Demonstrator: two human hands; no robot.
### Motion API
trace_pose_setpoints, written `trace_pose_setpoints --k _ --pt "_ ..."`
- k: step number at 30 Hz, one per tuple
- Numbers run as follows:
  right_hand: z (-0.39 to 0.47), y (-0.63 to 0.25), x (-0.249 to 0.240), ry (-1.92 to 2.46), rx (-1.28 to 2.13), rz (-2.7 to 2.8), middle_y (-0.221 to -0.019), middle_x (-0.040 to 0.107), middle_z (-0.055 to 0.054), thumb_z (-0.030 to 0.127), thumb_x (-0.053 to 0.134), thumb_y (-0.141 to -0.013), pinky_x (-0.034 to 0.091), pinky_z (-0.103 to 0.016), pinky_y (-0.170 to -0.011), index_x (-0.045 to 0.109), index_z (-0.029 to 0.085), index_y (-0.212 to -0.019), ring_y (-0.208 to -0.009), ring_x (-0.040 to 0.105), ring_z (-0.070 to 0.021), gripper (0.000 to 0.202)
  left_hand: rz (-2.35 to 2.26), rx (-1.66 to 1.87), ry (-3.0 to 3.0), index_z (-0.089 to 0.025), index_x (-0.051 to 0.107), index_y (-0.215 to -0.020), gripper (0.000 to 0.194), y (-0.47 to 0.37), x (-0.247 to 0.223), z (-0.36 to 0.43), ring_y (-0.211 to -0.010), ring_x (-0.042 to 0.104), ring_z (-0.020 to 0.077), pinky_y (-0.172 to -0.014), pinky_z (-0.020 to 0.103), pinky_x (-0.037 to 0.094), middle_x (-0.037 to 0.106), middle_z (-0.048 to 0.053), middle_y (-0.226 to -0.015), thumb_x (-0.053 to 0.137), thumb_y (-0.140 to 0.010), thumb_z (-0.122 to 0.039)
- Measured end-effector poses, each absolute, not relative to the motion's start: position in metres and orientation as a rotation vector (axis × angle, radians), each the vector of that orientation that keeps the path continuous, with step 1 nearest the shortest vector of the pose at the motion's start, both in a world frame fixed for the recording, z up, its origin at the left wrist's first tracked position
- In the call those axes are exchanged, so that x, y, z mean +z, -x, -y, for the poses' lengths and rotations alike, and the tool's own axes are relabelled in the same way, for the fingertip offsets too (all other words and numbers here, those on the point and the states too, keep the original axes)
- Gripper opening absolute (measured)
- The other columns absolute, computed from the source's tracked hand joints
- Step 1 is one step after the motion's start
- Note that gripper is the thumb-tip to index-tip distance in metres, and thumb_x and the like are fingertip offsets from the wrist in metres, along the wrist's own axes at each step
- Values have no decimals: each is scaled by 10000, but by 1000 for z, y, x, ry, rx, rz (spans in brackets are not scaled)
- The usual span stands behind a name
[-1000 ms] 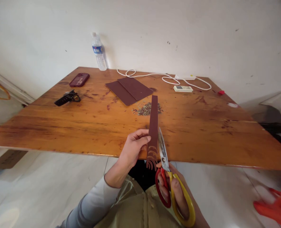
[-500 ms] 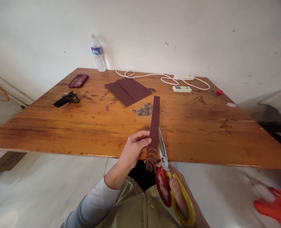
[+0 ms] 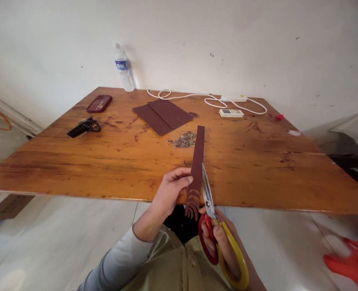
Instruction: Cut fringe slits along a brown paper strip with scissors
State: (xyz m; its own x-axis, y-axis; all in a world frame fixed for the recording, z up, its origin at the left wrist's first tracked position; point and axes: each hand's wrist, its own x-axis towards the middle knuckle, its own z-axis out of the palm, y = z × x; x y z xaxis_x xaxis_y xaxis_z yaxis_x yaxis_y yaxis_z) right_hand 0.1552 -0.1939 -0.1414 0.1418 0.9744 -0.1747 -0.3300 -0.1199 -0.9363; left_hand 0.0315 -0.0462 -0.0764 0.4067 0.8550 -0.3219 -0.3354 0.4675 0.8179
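My left hand (image 3: 173, 186) pinches a long dark-red strip (image 3: 198, 155), thumb on top, near the table's front edge. Curved cuts mark the strip's near end, where several thin slivers curl downward. In my right hand (image 3: 224, 238) is a pair of scissors (image 3: 208, 198) with one red and one yellow handle. Its blades point away from me, along the strip's right side, and look nearly closed. Whether they touch the strip I cannot tell. Past the strip lies a small pile of shredded trimmings (image 3: 183, 140), and behind it are two dark-red sheets (image 3: 157, 121), partly overlapping.
On the wooden table (image 3: 106, 173) a water bottle (image 3: 124, 70) stands at the back left. A dark-red phone case (image 3: 99, 104) and a black hair clip (image 3: 84, 127) lie at left. A white cable with a power strip (image 3: 235, 98) and a remote (image 3: 231, 113) are at back right.
The strip's far end has tilted slightly to the right and lower, while its curled near end has shifted a little left. Both hands and the scissors stay almost where they were.
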Motion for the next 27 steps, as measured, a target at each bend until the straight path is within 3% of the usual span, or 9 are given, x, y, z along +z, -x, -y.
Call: trace_pose_setpoints --k 15,20,27 --pt "194 -153 -138 1157 1329 768 -599 528 64 625 651 -944 319 -192 -350 640 199 -1134 -360 349 -65 467 -853 820 -747 -158 806 -800 243 -31 -79 46 -537 537 61 -505 179 381 687 -3 -683 863 -582 -251" --pt "194 -152 -136 1161 1345 744 -586 512 77 630 662 -933 312 -174 -354 625 214 -1095 -371 345 -60 448 -859 825 -737 -171 799 -774 226 -32 -78 46 -454 438 30 -443 172 296 644 -30 -616 864 -574 -255" --pt "192 -149 -132 1152 1371 748 -506 455 108 656 666 -916 298 -170 -367 587 230 -1015 -363 309 -60 445 -882 810 -733 -166 791 -794 264 -31 -79 47 -451 455 40 -450 180 315 643 -28 -612 851 -557 -265"
